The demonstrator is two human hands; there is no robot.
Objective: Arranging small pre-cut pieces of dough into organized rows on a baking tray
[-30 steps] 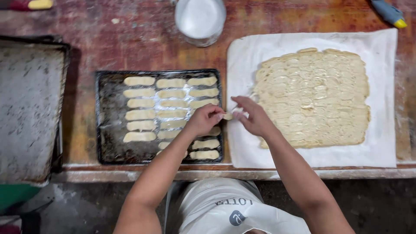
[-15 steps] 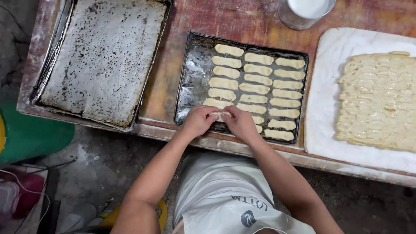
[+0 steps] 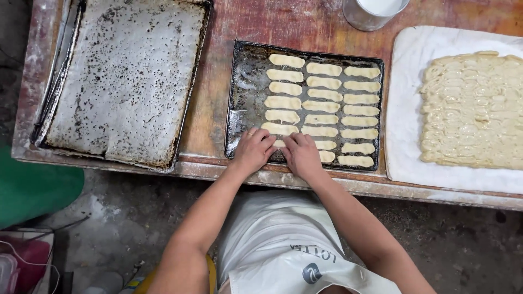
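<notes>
Fingers point(image 3: 268, 142) of left hand point(image 3: 253, 151) and right hand point(image 3: 301, 157) curled, pressing a dough strip point(image 3: 279, 143) between them, lower centre, on the dark tray point(image 3: 243, 81).

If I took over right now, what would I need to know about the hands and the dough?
Left hand and right hand: both pressed on one dough strip at the near edge of the dark baking tray; grip unclear.
Done: three columns of shaped dough pieces fill most of the tray.
Left: the tray's left strip is bare; a sheet of uncut-looking dough lies on the white cloth to the right. A large worn tray sits left.
</notes>
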